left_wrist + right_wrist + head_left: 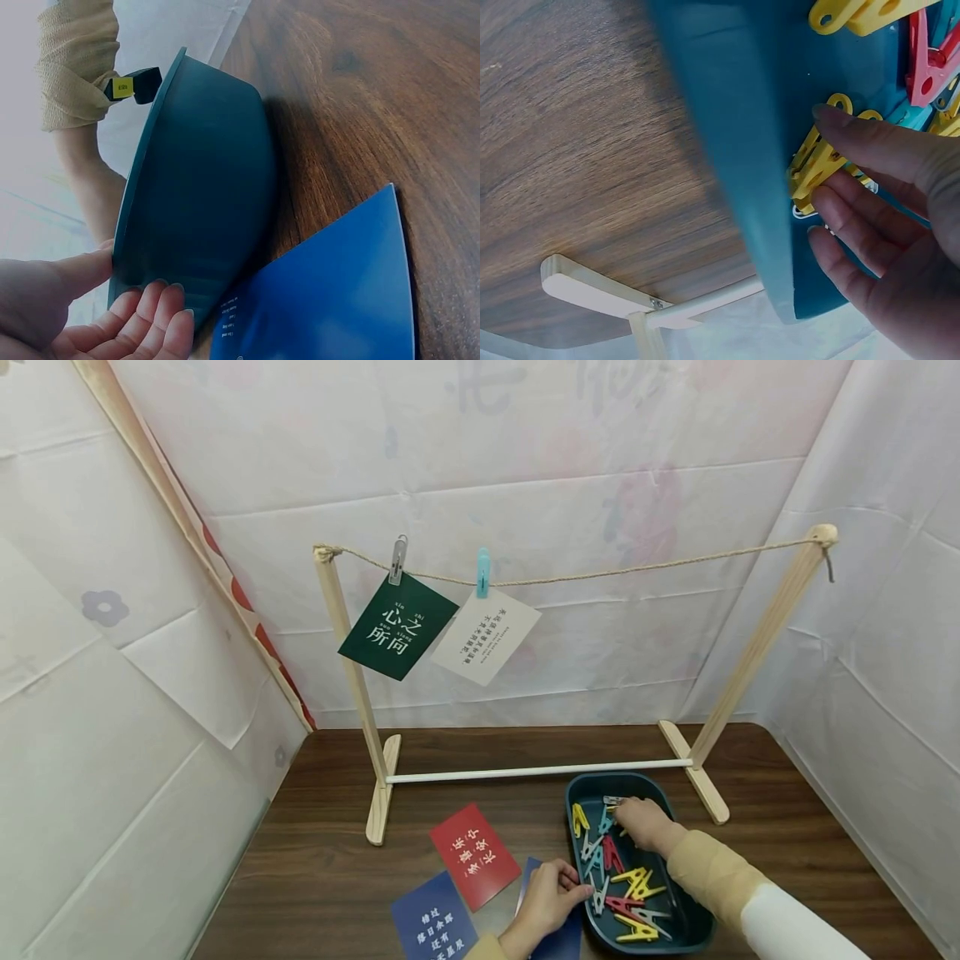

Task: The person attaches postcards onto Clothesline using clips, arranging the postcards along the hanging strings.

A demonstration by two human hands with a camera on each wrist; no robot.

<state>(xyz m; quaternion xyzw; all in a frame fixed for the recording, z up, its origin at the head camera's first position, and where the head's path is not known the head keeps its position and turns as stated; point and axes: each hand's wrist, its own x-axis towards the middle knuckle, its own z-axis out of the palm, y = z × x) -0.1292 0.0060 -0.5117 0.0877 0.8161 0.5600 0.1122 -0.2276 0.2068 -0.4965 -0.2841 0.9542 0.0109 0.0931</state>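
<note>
My left hand (549, 897) is at the left side of a dark teal tray (573, 860), its thumb over the rim and its bent fingers against the outer wall. Inside the tray's far end, my right hand (900, 202) pinches a yellow clothespin (821, 161) between thumb and fingers. Several yellow, red, blue and grey clothespins lie loose around it, among them a red clothespin (611, 855). On the rope (637, 571), a grey clothespin (398, 560) holds a green card (397, 627), and a light-blue clothespin (483, 573) holds a white card (486, 637).
Wooden posts (765, 643) carry the rope, with a white bar (525, 772) low between them. A red card (475, 857) and a blue card (433, 920) lie left of the tray on the brown table (300, 860). Another blue card (330, 285) lies beside the tray.
</note>
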